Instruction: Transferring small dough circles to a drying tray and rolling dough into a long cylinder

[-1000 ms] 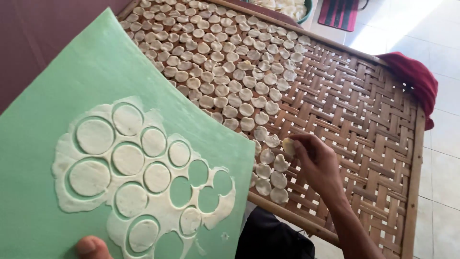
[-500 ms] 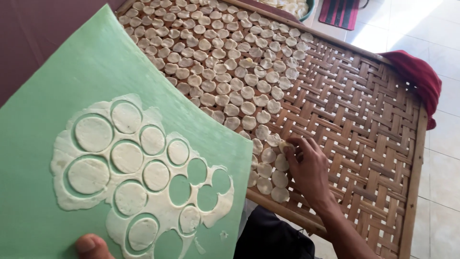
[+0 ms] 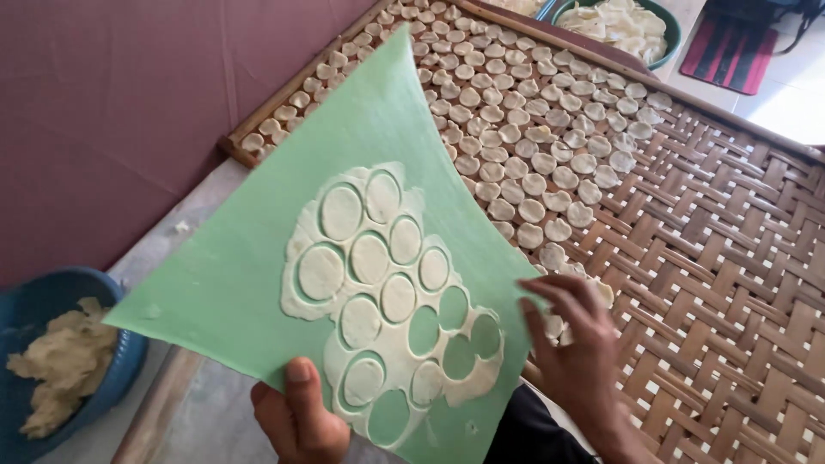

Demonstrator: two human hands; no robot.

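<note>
Our left hand [image 3: 296, 421] gripped the green sheet [image 3: 258, 258] of cut dough rounds [image 3: 369, 258]; our right hand [image 3: 576, 344], fingers loosely spread, touched its edge beside the woven tray [image 3: 730, 283].

One head-worn camera looks steeply down, close over the green sheet [image 3: 258, 258], probably facing the woven tray [image 3: 730, 258].

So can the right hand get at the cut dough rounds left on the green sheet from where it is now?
Probably yes. The right hand is at the edge of the green sheet, which the left hand holds up by its lower edge. The nearest dough rounds lie face-up just beside its fingertips, with nothing between them.
</note>
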